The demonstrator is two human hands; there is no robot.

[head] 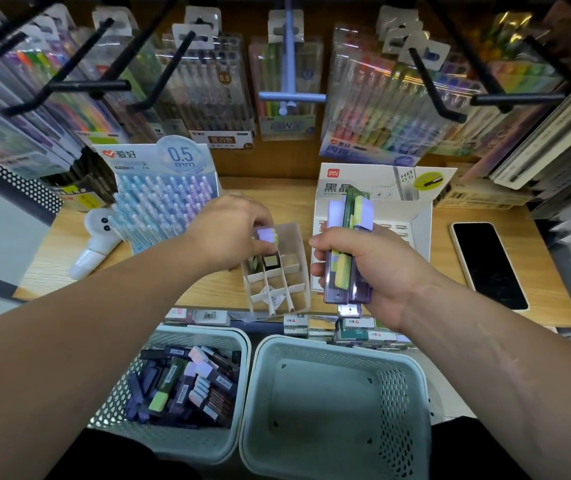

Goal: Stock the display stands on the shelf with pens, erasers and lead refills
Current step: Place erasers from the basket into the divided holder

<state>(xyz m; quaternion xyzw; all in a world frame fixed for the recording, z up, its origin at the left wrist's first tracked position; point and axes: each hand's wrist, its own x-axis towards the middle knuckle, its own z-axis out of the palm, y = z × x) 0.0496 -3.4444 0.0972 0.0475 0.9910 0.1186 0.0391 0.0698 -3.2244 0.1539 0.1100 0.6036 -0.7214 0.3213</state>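
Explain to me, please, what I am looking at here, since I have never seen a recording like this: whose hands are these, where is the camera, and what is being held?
There is no machine: these are a person's two bare hands. The single picture comes from a camera worn on the head, looking forward and down. The left hand pinches a small lilac and green piece over a divided cardboard stand on the wooden shelf. The right hand grips a bundle of slim cases, purple and green. Also on the shelf stand a pen display marked 0.5 mm and a white lead refill box; a phone and a small white gadget lie there too. Below, the left basket holds more stock, beside a second basket.
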